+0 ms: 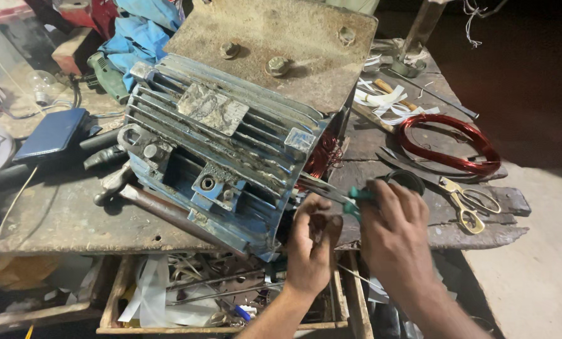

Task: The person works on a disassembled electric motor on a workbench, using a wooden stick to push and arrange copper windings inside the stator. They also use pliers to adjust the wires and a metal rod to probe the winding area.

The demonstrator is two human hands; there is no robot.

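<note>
The right hand [397, 235] has its fingers [387, 194] curled shut around the green handles of a pair of pliers [337, 196], whose metal nose reaches leftward from the fingertips into the open end of a blue finned electric motor housing [221, 147]. The left hand [309, 245] rises from below, its fingers [318, 210] bent and drawn together just under the pliers at the mouth of the housing; whether they pinch a wire there cannot be told. Just beyond the fingertips, inside the opening, red copper winding wire [323, 157] shows. The housing lies on its side on a worn tabletop [61, 216], with its rusty foot plate [274, 44] and bolts turned upward, away from the hands. To the right of the right hand's fingers, near but apart, lie brass-handled scissors [466, 201], and beyond them a loose coil of red enamelled wire [450, 144] and some strips of white paper [381, 100]. Far to the left of the left hand's fingers sit a dark blue flat case [51, 132], a green power drill [108, 75], a clear light bulb [39, 85] and blue cloth [139, 28]. Below both wrists an open wooden drawer [114, 301] holds mixed scraps and tools.
</note>
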